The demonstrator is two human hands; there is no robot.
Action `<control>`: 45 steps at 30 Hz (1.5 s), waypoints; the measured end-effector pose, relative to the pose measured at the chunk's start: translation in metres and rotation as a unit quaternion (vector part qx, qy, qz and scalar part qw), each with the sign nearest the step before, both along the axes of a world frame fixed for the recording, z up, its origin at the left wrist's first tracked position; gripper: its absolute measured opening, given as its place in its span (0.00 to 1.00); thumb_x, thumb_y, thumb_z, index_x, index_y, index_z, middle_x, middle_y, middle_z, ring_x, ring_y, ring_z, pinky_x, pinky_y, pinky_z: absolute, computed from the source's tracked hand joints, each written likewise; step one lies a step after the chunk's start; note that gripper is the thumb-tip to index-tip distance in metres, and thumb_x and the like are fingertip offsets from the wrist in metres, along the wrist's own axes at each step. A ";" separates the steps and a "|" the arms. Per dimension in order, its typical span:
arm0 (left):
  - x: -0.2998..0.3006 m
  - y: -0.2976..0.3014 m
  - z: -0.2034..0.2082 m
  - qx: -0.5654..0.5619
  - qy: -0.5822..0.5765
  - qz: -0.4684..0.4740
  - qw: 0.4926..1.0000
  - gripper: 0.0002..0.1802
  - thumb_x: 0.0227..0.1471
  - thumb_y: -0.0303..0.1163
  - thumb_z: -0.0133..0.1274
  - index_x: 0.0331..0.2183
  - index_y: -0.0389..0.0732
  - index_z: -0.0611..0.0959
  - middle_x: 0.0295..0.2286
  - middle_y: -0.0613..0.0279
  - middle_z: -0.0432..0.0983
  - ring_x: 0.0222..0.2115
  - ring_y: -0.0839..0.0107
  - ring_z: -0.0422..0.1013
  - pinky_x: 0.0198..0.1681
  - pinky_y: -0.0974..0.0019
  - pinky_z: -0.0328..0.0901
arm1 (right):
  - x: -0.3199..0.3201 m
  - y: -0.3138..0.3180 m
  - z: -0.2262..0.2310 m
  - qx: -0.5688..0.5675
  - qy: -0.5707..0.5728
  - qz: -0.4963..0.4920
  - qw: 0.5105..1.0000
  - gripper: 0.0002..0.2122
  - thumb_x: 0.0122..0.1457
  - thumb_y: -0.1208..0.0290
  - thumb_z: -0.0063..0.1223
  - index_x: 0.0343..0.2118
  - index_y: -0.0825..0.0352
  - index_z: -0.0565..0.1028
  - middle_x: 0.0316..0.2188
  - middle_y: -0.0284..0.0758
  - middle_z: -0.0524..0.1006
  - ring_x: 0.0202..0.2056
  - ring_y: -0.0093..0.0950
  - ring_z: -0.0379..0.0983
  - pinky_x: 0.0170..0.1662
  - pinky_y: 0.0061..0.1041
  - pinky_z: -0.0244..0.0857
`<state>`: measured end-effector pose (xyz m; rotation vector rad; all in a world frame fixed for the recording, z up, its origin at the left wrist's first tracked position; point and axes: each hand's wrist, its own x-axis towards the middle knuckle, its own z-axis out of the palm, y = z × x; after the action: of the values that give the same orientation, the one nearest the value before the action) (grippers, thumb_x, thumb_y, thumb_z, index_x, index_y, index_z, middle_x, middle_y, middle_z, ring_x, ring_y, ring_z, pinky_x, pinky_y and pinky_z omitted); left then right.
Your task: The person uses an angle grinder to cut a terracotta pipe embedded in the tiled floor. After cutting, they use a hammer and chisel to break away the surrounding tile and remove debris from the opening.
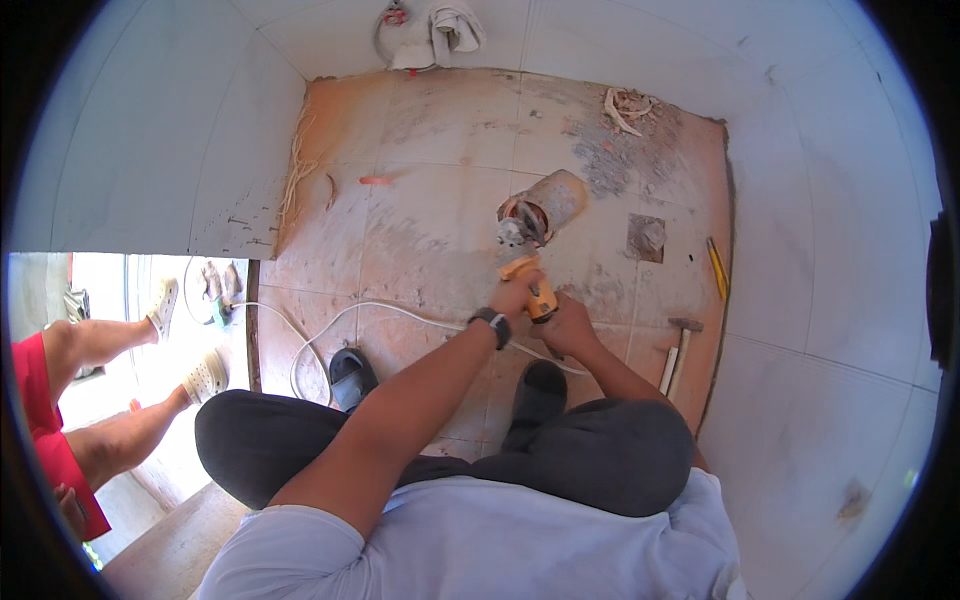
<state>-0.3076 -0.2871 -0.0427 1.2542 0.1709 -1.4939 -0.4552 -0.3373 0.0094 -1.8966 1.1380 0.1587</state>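
Note:
My left hand (516,294) is wrapped round the yellow-orange body of an angle grinder (522,268), a dark watch on its wrist. My right hand (570,328) is closed at the tool's rear end, its fingers partly hidden. The grinder's grey head points away from me, against the near open end of a dusty, pipe-like cylinder (563,196) lying on the tiled floor (430,190). Reddish-orange colour shows inside that opening. Whether the disc touches the cylinder I cannot tell.
A white cable (400,309) loops across the floor to the left. Rubble (630,150) lies far right, near a square floor recess (640,250). By the right wall are a yellow cutter knife (718,270) and a hammer (684,345). Another person's legs (110,345) show at left.

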 end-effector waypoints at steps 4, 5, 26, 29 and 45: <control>0.042 0.023 0.003 -0.031 -0.038 -0.010 0.999 0.27 0.57 0.41 0.65 0.53 0.38 0.77 0.46 0.61 0.78 0.48 0.69 0.75 0.53 0.60 0.68 | 0.031 0.001 0.001 0.016 0.040 0.012 0.999 0.29 0.39 0.56 0.72 0.42 0.69 0.76 0.36 0.50 0.82 0.41 0.48 0.80 0.45 0.40 0.74; 0.048 0.025 0.002 -0.034 -0.061 -0.008 0.998 0.28 0.57 0.43 0.65 0.53 0.38 0.77 0.47 0.62 0.78 0.47 0.68 0.75 0.53 0.60 0.68 | 0.037 0.001 0.002 0.016 0.035 0.012 0.999 0.29 0.39 0.56 0.72 0.42 0.70 0.76 0.36 0.50 0.82 0.41 0.49 0.81 0.45 0.41 0.74; 0.063 0.032 -0.015 0.019 -0.170 -0.060 0.983 0.33 0.52 0.50 0.68 0.50 0.36 0.82 0.40 0.64 0.78 0.37 0.74 0.71 0.44 0.67 0.66 | 0.039 0.012 -0.001 0.027 0.028 -0.014 0.999 0.29 0.40 0.55 0.71 0.41 0.71 0.77 0.36 0.50 0.82 0.41 0.48 0.81 0.47 0.40 0.74; 0.059 0.034 -0.015 0.006 -0.162 -0.033 0.986 0.32 0.52 0.49 0.69 0.49 0.36 0.82 0.38 0.66 0.78 0.35 0.76 0.69 0.40 0.68 0.64 | 0.039 0.014 0.000 0.037 0.046 -0.013 0.998 0.28 0.40 0.55 0.71 0.41 0.71 0.77 0.35 0.51 0.82 0.41 0.48 0.81 0.47 0.41 0.74; 0.056 0.032 -0.016 0.009 -0.140 -0.042 0.989 0.35 0.53 0.45 0.69 0.52 0.27 0.79 0.46 0.57 0.79 0.45 0.69 0.74 0.52 0.65 0.67 | 0.035 0.011 0.001 0.023 0.052 -0.003 0.998 0.27 0.40 0.56 0.70 0.40 0.72 0.77 0.34 0.52 0.82 0.40 0.50 0.80 0.45 0.41 0.74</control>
<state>-0.2517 -0.2550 -0.0591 1.4863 -0.0549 -1.3727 -0.4206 -0.3268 0.0107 -1.8623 1.2001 0.2797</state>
